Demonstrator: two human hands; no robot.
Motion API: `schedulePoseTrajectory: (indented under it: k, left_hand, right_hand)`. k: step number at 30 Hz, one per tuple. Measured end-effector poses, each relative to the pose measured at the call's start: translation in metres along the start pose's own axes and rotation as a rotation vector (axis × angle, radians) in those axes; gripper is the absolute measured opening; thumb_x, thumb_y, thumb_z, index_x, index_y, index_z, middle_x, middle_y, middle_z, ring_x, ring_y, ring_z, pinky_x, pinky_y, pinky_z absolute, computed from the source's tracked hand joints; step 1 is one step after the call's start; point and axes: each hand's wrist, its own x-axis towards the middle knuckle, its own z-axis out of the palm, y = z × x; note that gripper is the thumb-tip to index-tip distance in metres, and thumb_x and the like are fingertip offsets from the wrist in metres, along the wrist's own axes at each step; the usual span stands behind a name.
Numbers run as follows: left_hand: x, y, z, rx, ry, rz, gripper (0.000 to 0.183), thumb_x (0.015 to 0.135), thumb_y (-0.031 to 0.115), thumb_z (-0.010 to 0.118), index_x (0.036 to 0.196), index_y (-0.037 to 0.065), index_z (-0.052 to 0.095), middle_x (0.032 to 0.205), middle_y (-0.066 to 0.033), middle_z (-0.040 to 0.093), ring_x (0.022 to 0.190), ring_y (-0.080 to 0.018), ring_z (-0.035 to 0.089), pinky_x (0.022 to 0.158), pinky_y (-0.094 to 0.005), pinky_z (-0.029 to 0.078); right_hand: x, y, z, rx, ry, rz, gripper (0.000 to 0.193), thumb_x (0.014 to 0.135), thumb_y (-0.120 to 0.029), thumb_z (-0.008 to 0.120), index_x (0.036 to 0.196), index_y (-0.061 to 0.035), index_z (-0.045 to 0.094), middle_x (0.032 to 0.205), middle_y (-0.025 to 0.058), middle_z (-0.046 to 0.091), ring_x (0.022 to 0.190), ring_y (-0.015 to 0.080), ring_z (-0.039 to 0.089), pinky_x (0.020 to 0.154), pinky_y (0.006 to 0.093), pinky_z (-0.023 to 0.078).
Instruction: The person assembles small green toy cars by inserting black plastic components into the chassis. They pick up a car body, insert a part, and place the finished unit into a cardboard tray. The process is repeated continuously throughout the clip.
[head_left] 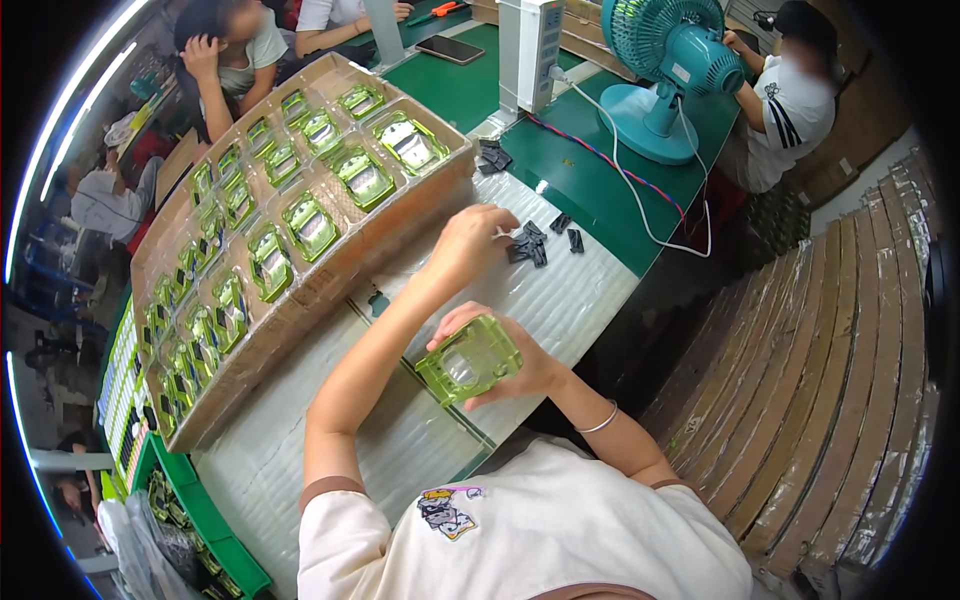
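clasping a green casing (470, 362), right hand (532, 365) hides its underside; left hand (470, 240): grip unclear.

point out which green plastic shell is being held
The green shell in the right hand; the similar shells in the cardboard box sit in rows, untouched.

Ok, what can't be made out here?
Whether the left hand pinches anything: head view, too small and blurred.
Part of the right hand: head view, behind the boxy translucent green plastic shell.
Count of small black plastic pieces: head view, they overlap.
Part of the long green plastic bin: head view, behind a clear plastic bag.
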Motion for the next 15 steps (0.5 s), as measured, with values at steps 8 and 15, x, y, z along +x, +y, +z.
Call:
schedulePoseTrajectory:
  k: [8,15]
  left_hand:
    - [0.028,-0.004,0.012,0.119,-0.131,0.316,0.018,0.071,0.004,0.062,0.089,0.006,0.064,0.089,-0.0081,0.061,0.092,-0.0262,0.055,0.078,-0.0362,0.046]
    - [-0.013,0.006,-0.029,-0.172,0.268,0.050,0.012,0.071,-0.003,0.066,0.082,0.003,0.064,0.076,-0.0047,0.061,0.064,-0.0107,0.058,0.055,-0.0223,0.047]
  right_hand:
    - [-0.002,-0.001,-0.009,0.474,0.097,0.052,0.089,0.052,-0.029,0.087,0.122,-0.0051,0.036,0.111,0.0111,0.052,0.110,0.0265,0.051,0.094,0.0422,0.042]
    - [0.002,0.010,-0.014,0.414,0.261,-0.179,0.088,0.056,-0.013,0.084,0.129,-0.0146,0.035,0.124,0.0096,0.045,0.120,0.0316,0.042,0.099,0.0445,0.038]
